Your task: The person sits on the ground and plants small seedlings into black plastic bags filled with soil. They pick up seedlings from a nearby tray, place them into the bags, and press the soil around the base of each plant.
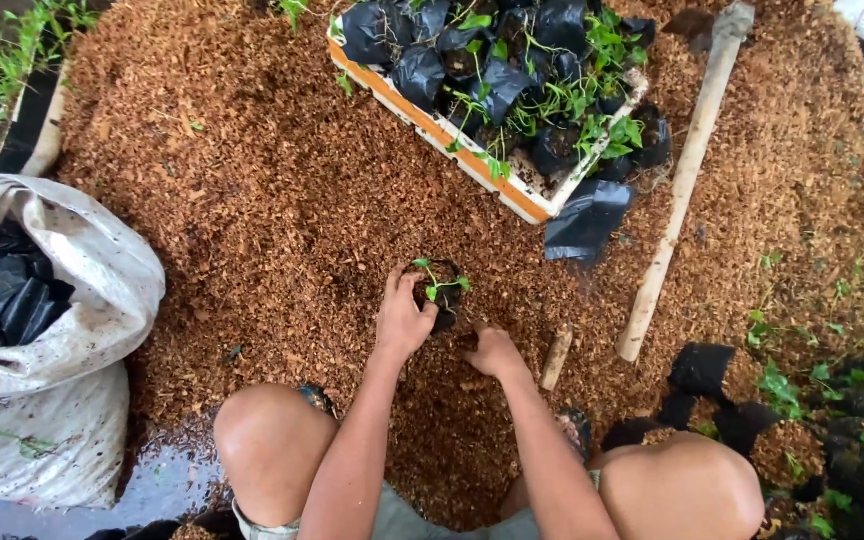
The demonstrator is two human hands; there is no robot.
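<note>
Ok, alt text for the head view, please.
A squatting person's left hand grips a small black seedling bag on brown husk mulch, right hand beside it. Beyond it, a tray of bagged seedlings; at left, a white sack.

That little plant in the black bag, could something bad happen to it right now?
Maybe. The seedling has a thin stem, and the left hand grips the small black bag right beside it, so a squeeze might bend it. The right hand rests on loose brown husk, and the bag could tip there. The wooden handle lies close and might get knocked.
</note>
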